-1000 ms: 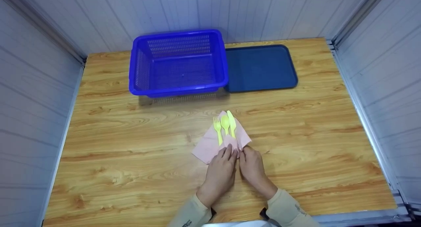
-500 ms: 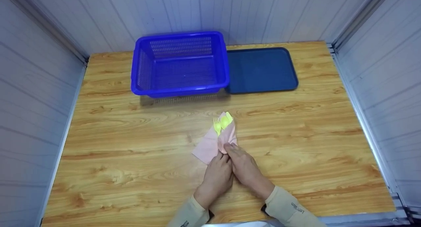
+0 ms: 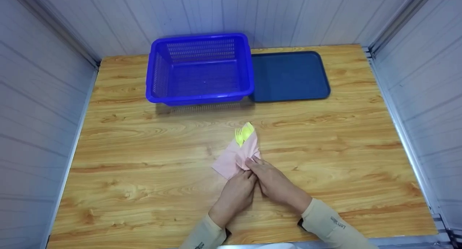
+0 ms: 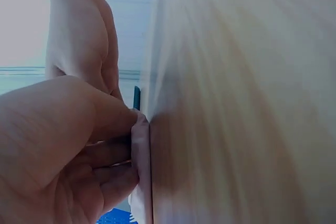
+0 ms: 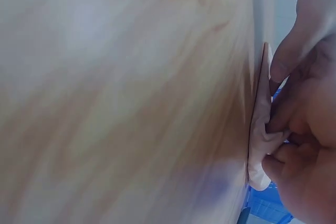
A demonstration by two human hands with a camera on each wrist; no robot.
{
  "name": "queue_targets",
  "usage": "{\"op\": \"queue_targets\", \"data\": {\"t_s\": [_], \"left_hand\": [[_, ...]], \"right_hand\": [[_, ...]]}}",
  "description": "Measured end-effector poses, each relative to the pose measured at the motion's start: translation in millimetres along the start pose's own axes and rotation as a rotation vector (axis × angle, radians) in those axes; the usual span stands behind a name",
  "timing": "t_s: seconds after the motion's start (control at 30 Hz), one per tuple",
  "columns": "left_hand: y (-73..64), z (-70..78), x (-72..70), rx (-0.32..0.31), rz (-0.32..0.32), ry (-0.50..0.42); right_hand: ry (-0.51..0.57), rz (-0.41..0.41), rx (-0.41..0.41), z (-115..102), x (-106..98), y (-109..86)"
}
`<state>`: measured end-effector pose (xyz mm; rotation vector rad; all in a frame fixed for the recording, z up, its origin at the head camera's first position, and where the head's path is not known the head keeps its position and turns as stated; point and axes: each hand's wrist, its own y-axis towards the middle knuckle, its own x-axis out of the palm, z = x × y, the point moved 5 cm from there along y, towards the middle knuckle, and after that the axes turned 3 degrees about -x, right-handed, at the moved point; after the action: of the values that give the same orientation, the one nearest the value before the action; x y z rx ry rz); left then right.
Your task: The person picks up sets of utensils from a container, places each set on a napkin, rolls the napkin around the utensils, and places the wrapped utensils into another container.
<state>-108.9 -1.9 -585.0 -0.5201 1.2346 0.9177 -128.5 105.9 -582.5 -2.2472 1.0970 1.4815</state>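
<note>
A pink napkin (image 3: 226, 163) lies on the table, its right side folded over yellow cutlery. A fork (image 3: 239, 136) and a spoon (image 3: 247, 132) poke out at the top; the knife is mostly covered, as are all the handles. My left hand (image 3: 235, 194) pinches the napkin's lower end, thumb and fingertips on the thin fold (image 4: 140, 156) in the left wrist view. Just right of it and partly overlapping, my right hand (image 3: 272, 180) holds the folded-over flap near the bottom. Its bent fingers (image 5: 281, 116) grip the pink cloth in the right wrist view.
Behind the napkin stands a blue perforated basket (image 3: 200, 96). A dark blue tray (image 3: 292, 75) lies flat to its right, its left edge partly hidden by the basket. Pale panel walls (image 3: 231, 14) enclose the wooden table (image 3: 144, 177) at the back and sides.
My right hand has moved left, bringing the napkin's right corner over the knife and part of the spoon. My left fingers have slid down from the cutlery handles to the lower end.
</note>
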Motion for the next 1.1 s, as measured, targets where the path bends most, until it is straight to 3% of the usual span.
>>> {"op": "queue_targets", "data": {"t_s": [0.13,0.33,0.57,0.63,0.7,0.83,0.9,1.0,1.1], "left_hand": [[-1.1,-2.9,-1.3,0.033,-0.008,-0.041],[-6.5,-10.7,-7.0,0.099,-0.023,-0.229],[-17.6,-18.4,-18.6,0.051,-0.038,-0.319],[-18.5,-23.9,-24.8,0.008,-0.032,-0.331],[-19.0,-33.1,-32.4,-0.058,0.019,-0.322],[-20.2,-56.4,-45.8,-0.25,0.17,-0.251],[-21.3,-65.2,-49.3,-0.352,0.213,-0.207],[-19.9,-71.8,-47.7,-0.483,0.223,-0.161],[-12.1,-71.7,-39.5,-0.559,0.213,-0.154]], "right_hand": [[0.011,-0.041,-0.028,1,0,-0.1],[0.065,-0.154,0.06,4,1,-1.1],[-0.028,-0.178,0.102,1,6,0.4],[-0.072,-0.19,0.107,1,8,0.2],[-0.119,-0.207,0.112,1,10,-0.8],[-0.181,-0.22,0.102,1,13,-1.8],[-0.213,-0.222,0.084,-1,15,-2.1],[-0.26,-0.214,0.055,-2,16,-1.7],[-0.29,-0.206,0.038,-3,16,-1.6]]}}
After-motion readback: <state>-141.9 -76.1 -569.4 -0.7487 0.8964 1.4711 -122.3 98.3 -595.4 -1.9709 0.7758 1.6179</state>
